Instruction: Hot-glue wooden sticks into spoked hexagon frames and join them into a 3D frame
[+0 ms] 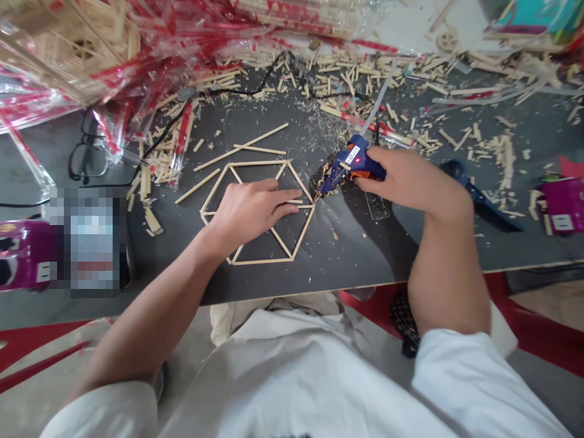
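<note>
A hexagonal frame of thin wooden sticks (262, 261) with crossing spokes lies flat on the dark table. My left hand (253, 210) rests over its middle, and the thumb and forefinger are closed on a short wooden stick (295, 201) just above the right-hand spoke. In my right hand (399, 176) is a blue and orange glue gun (353, 159), tilted so its nozzle meets the frame's right corner. A clear glue stick (380, 97) sticks out of its back. Several loose sticks (241, 146) lie behind the frame.
Stick offcuts (347, 79) and a black cable (237, 92) spread across the back. Red and clear plastic wrappers (168, 36) pile up at back left, near eyeglasses (84, 159). Dark blue cutters (483, 198) lie right of my right hand. Purple boxes (563, 205) sit at both sides.
</note>
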{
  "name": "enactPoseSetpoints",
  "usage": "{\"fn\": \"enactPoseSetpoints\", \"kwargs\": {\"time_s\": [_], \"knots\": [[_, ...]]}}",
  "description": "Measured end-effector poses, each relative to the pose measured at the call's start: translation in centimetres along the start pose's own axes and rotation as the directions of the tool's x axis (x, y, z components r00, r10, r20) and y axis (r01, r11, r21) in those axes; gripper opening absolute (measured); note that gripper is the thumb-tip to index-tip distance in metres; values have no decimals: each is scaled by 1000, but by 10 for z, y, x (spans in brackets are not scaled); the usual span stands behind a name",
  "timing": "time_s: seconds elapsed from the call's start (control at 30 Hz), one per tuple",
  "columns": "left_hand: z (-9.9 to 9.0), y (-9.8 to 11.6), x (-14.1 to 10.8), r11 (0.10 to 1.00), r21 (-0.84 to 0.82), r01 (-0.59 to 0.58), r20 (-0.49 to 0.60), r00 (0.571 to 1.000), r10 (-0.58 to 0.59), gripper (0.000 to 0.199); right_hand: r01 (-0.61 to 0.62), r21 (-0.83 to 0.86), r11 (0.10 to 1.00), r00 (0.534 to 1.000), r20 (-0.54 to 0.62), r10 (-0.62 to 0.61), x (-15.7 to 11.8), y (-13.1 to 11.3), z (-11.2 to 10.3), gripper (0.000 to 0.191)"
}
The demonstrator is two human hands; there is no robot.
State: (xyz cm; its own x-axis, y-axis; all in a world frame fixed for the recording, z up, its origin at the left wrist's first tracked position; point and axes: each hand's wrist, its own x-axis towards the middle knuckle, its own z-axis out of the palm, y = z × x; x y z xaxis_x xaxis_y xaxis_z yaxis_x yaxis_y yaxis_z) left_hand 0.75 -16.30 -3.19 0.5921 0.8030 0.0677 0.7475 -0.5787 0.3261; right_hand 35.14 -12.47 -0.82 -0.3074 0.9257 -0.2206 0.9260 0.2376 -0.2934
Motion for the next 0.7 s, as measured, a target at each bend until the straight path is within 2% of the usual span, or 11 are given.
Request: {"fn": "enactPoseSetpoints", "kwargs": {"time_s": [0.3,0.7], "knots": [[1,7,3,985,-111,131,-16,991,-134,29,18,16,1000,1000,-16,-18,-1,2,0,36],[2,5,3,987,-113,116,-31,992,-120,28,30,33,999,999,-13,-29,0,2,-2,38]]}}
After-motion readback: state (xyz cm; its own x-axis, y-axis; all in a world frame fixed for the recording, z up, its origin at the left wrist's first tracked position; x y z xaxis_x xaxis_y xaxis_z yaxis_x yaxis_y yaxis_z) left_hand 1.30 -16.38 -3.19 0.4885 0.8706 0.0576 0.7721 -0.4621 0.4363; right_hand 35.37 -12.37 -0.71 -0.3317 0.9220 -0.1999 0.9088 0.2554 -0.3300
